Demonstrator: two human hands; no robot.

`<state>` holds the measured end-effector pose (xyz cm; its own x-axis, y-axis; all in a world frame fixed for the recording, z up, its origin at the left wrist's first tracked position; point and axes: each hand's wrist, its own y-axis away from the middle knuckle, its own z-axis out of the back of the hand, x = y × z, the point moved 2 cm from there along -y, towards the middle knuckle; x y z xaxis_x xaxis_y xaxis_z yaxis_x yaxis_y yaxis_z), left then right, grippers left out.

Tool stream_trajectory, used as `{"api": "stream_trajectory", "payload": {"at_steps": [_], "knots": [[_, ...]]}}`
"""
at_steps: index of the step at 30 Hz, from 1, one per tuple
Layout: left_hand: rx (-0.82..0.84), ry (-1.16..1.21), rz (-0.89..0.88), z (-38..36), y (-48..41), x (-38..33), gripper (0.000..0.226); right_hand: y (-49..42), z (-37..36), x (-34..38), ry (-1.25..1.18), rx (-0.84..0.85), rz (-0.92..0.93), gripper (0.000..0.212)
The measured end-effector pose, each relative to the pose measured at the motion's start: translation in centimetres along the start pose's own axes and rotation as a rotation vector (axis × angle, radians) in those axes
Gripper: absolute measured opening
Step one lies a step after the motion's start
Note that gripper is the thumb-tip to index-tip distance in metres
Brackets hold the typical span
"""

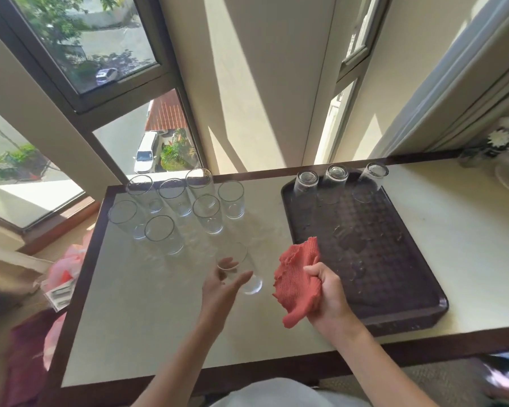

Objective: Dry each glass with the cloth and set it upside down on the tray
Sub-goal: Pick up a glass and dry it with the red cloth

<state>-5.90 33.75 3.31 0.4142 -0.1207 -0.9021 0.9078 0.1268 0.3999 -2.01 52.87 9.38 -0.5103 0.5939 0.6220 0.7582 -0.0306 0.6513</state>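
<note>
Right hand (pixel 325 292) squeezes the red cloth (pixel 299 283) tight, just left of the tray (pixel 394 304). Left hand (pixel 221 286) curls loosely round a glass (pixel 249 285) farther left, on a pale table (pixel 159 318) by windows (pixel 115 39).

On the table (pixel 159 318), seven upright glasses (pixel 174 201) are grouped far left, a lone glass (pixel 241 274) is held before them by the left hand (pixel 221 286), and the cloth (pixel 294 283), gripped by the right hand (pixel 326 292), is seen beside the tray (pixel 394 274) at right, three inverted glasses (pixel 334 183) lined along its far edge.
</note>
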Motion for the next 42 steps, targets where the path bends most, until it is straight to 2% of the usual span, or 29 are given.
{"api": "stream_trajectory", "payload": {"at_steps": [3, 4, 7, 10, 11, 12, 14, 16, 21, 22, 25, 29, 34, 38, 40, 42], "knots": [[0.285, 0.121, 0.003, -0.2, 3.7, -2.1, 0.059, 0.2, -2.1, -0.8, 0.332, 0.096, 0.176, 0.046], [0.324, 0.168, -0.011, -0.5, 4.5, -2.5, 0.063, 0.5, -2.9, -1.3, 0.448, 0.155, 0.242, 0.052], [0.246, 0.324, -0.01, -1.5, 6.0, -3.8, 0.063, 2.0, -5.4, -2.5, 0.677, 0.225, 0.491, 0.062], [0.204, 0.454, -0.037, -1.6, 6.7, -4.9, 0.068, 2.4, -6.8, -3.1, 0.935, 0.164, 0.808, 0.068], [0.188, 0.476, -0.033, -1.5, 6.9, -5.4, 0.07, 2.0, -6.9, -3.0, 0.936, 0.156, 0.838, 0.066], [0.17, 0.487, -0.031, -1.4, 6.8, -5.5, 0.073, 1.6, -7.1, -2.6, 0.878, 0.173, 0.8, 0.063], [0.157, 0.504, -0.053, -1.1, 6.7, -5.7, 0.077, 0.3, -7.7, -1.7, 0.624, 0.273, 0.597, 0.057], [0.14, 0.539, -0.071, -0.7, 6.5, -6.3, 0.078, -0.7, -8.1, -1.6, 0.45, 0.335, 0.452, 0.065], [0.033, 0.444, -0.042, 0.7, 5.0, -7.1, 0.067, 2.2, -8.3, -3.5, 0.732, 0.321, 0.636, 0.06], [0.011, 0.436, -0.033, 0.7, 4.8, -7.1, 0.062, 2.2, -8.2, -3.5, 0.741, 0.333, 0.638, 0.061], [0.04, 0.369, -0.022, -0.4, 5.5, -7.8, 0.046, -0.4, -8.0, -1.7, 0.56, 0.268, 0.531, 0.058], [0.11, 0.456, -0.014, -1.1, 6.0, -8.3, 0.059, -0.3, -8.9, -0.4, 0.541, 0.255, 0.518, 0.053], [-0.001, 0.499, 0.007, 0.0, 5.1, -8.5, 0.063, 1.6, -8.3, -2.3, 0.666, 0.257, 0.662, 0.061], [-0.021, 0.515, 0.096, -0.6, 5.5, -7.5, 0.055, -1.2, -8.7, -1.4, 0.543, 0.257, 0.487, 0.046], [0.022, 0.5, 0.063, -0.8, 6.9, -7.2, 0.054, -0.3, -8.6, -1.6, 0.519, 0.233, 0.48, 0.053], [0.047, 0.462, 0.029, -0.5, 6.8, -6.9, 0.063, 0.3, -8.3, -2.5, 0.605, 0.223, 0.535, 0.062]]}}
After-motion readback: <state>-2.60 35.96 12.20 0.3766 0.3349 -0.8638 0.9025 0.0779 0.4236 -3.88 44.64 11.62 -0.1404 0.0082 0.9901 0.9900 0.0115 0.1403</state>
